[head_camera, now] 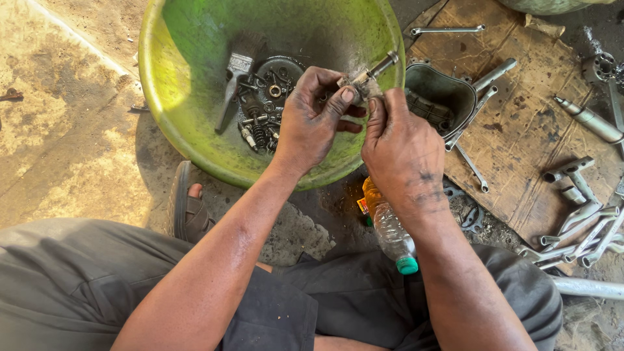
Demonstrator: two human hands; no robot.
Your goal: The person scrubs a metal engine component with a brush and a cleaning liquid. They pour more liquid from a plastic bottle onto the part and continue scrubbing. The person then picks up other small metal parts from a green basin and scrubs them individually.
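Gripping one small greasy metal part between them above the green basin's 3 o'clock rim, both hands risked it slipping into the basin.

A brush and small bolts were placed in the basin, far left; a bottle was laid near it, wrenches on cardboard right.

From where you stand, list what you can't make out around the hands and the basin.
Head view only:
- Small metal part: mostly covered by left hand and right hand; shape unclear.
- Bolts and springs in green basin: too small to tell apart.
- Plastic bottle: top hidden by right wrist.
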